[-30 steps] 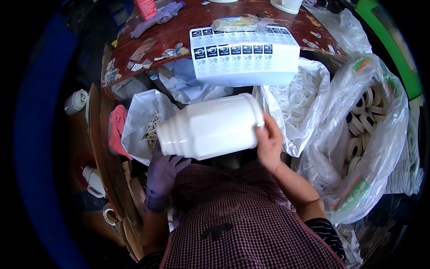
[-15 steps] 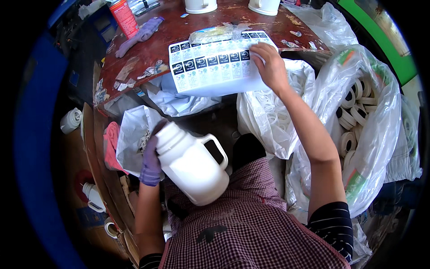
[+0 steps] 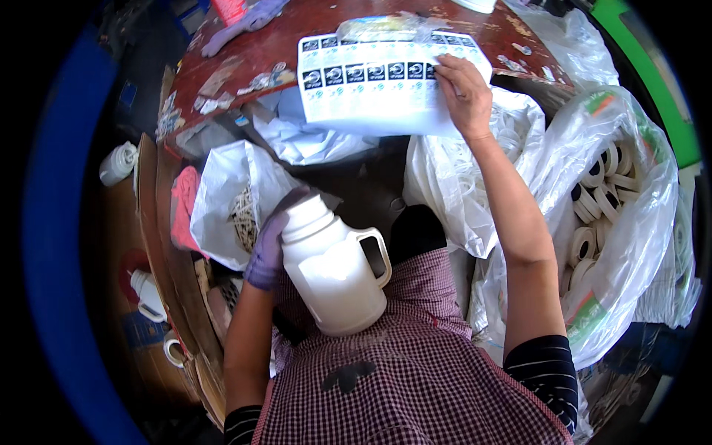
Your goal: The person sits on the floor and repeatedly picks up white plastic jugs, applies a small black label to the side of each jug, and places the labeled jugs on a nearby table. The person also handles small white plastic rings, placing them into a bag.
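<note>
- White plastic jug point(image 3: 334, 278) is our clock centre here, sitting over the checked apron point(image 3: 415, 363), tilted with its neck toward 11 and the handle out around 2 to 3.
- Left hand point(image 3: 268, 252), in a purple glove, is at 10 and clamped round the jug's neck; some fingers are hidden.
- Right hand point(image 3: 466, 96), bare, is up at 1, well apart from the other one, fingertips on the label sheet point(image 3: 371, 107). Can't tell if they're pinching anything tbh.
- That sheet's at 12 to 1, hanging over the near edge of a worn red table point(image 3: 308, 16).
- Whitish bag point(image 3: 215, 215) of small bits at 10, pink cloth point(image 3: 185, 204) just beside it.
- Big clear bag point(image 3: 638, 274) of pale rings point(image 3: 586, 245) toward 3.
</note>
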`<state>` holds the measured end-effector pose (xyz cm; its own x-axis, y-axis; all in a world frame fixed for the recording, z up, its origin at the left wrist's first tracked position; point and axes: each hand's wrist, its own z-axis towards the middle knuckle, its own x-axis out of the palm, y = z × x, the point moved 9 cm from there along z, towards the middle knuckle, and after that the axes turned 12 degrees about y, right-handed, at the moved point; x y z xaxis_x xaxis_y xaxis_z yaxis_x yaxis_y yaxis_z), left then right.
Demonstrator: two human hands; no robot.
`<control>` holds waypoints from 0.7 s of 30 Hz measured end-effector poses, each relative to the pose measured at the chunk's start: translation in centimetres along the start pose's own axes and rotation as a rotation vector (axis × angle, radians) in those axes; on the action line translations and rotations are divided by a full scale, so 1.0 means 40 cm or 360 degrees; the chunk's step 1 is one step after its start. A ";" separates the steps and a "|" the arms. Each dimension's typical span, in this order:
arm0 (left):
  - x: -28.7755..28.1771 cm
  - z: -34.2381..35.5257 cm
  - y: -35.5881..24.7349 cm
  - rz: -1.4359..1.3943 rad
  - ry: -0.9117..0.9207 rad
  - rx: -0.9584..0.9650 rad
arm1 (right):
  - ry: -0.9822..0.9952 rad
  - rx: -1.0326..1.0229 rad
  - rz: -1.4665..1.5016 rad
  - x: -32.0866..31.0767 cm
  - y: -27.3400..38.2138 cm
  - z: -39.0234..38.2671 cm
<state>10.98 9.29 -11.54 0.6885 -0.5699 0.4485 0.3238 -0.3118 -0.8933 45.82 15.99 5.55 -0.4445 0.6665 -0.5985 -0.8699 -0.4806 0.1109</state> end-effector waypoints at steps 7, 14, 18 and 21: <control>-0.025 0.006 0.067 -0.0063 0.0009 -0.0085 | 0.0189 -0.0016 -0.0203 -0.036 0.146 -0.047; 0.001 0.023 0.088 0.0072 0.0148 -0.0205 | 0.0622 0.0379 0.0682 -0.145 0.364 -0.195; 0.032 0.055 0.085 0.0222 0.0105 -0.0360 | 0.0841 0.1154 0.1703 -0.060 0.392 -0.288; 0.056 0.060 0.092 0.0122 0.0075 -0.0450 | 0.1016 0.1244 0.2092 -0.017 0.461 -0.325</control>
<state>15.27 8.69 -13.91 0.6711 -0.6325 0.3867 0.0737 -0.4621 -0.8838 32.87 -0.73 -2.31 -0.9331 -0.3580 0.0345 0.0271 0.0257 0.9993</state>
